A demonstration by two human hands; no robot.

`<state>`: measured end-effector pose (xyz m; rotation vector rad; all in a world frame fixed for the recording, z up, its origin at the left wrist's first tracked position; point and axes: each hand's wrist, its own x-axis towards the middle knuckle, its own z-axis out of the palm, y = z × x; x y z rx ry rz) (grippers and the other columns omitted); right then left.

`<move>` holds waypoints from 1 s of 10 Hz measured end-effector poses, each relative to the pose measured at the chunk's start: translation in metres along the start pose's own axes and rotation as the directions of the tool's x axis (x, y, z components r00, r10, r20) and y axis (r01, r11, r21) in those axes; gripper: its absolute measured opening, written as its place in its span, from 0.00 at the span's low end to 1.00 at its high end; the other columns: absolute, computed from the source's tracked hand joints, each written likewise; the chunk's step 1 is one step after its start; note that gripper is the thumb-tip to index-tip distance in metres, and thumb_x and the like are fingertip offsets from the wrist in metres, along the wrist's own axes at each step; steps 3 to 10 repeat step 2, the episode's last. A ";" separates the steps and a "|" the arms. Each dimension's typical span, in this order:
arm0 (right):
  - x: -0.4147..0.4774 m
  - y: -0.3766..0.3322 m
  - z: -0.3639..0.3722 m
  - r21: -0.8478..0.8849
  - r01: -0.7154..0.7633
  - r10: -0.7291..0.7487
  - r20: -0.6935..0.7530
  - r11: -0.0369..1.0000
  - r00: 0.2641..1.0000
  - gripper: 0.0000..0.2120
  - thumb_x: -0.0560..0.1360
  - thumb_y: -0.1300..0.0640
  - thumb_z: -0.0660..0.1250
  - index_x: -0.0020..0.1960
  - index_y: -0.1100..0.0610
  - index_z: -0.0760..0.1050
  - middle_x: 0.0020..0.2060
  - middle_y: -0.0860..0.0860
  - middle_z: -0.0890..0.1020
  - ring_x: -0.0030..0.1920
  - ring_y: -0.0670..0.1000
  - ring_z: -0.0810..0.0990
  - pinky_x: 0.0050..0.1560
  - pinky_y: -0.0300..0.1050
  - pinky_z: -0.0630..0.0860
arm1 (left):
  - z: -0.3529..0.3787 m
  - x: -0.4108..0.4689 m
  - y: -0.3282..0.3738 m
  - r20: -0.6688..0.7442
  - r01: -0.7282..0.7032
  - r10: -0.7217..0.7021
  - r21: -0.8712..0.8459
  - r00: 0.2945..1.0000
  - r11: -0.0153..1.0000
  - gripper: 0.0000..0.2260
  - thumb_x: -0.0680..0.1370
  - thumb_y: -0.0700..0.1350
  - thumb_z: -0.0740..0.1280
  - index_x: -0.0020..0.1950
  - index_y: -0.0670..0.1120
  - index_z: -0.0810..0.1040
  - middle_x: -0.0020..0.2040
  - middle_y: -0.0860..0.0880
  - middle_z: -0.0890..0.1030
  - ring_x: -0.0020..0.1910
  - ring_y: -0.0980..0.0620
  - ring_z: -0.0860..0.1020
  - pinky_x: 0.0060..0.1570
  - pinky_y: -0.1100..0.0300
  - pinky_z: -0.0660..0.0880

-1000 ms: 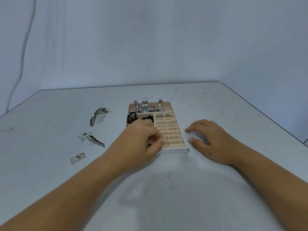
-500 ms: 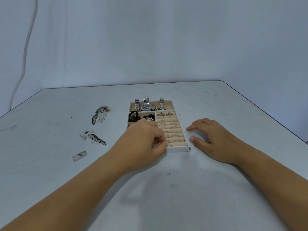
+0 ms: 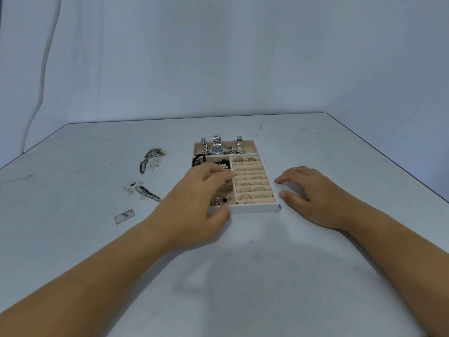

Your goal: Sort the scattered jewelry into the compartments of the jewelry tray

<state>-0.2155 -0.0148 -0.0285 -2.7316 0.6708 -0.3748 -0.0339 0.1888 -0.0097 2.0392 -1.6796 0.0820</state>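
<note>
The jewelry tray [image 3: 255, 207] lies straight ahead, its long axis pointing away from me. My left hand [image 3: 194, 203] is nearer, over the left compartments, fingers almost straight, nothing visible in them. My right hand [image 3: 313, 198] lies flat just beside the tray, empty.

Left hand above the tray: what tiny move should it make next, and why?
Probably lift the left hand off the jewelry tray. The rings sit in their slots and the watches lie at the back, while the hand hides the small left compartments. Its fingers are blurred, so I cannot tell if they hold anything.
</note>
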 end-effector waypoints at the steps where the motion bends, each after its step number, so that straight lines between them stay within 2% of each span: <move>1: 0.000 -0.005 -0.001 -0.019 -0.022 0.022 0.035 1.000 0.999 0.18 0.78 0.44 0.57 0.67 0.44 0.68 0.66 0.43 0.69 0.66 0.46 0.67 0.66 0.42 0.64 | -0.004 -0.003 -0.013 0.048 0.094 -0.098 0.073 0.994 0.993 0.30 0.74 0.60 0.56 0.75 0.54 0.57 0.74 0.55 0.59 0.74 0.56 0.55 0.72 0.54 0.59; 2: -0.010 -0.010 -0.011 -0.094 -0.080 0.092 0.136 0.992 0.986 0.22 0.78 0.42 0.55 0.71 0.43 0.62 0.71 0.43 0.63 0.70 0.47 0.62 0.70 0.45 0.61 | -0.010 -0.022 -0.018 0.090 0.111 -0.118 0.079 0.989 0.991 0.30 0.75 0.63 0.55 0.75 0.54 0.57 0.73 0.58 0.59 0.73 0.59 0.56 0.71 0.58 0.59; 10: -0.010 -0.010 -0.011 -0.094 -0.080 0.092 0.136 0.992 0.986 0.22 0.78 0.42 0.55 0.71 0.43 0.62 0.71 0.43 0.63 0.70 0.47 0.62 0.70 0.45 0.61 | -0.010 -0.022 -0.018 0.090 0.111 -0.118 0.079 0.989 0.991 0.30 0.75 0.63 0.55 0.75 0.54 0.57 0.73 0.58 0.59 0.73 0.59 0.56 0.71 0.58 0.59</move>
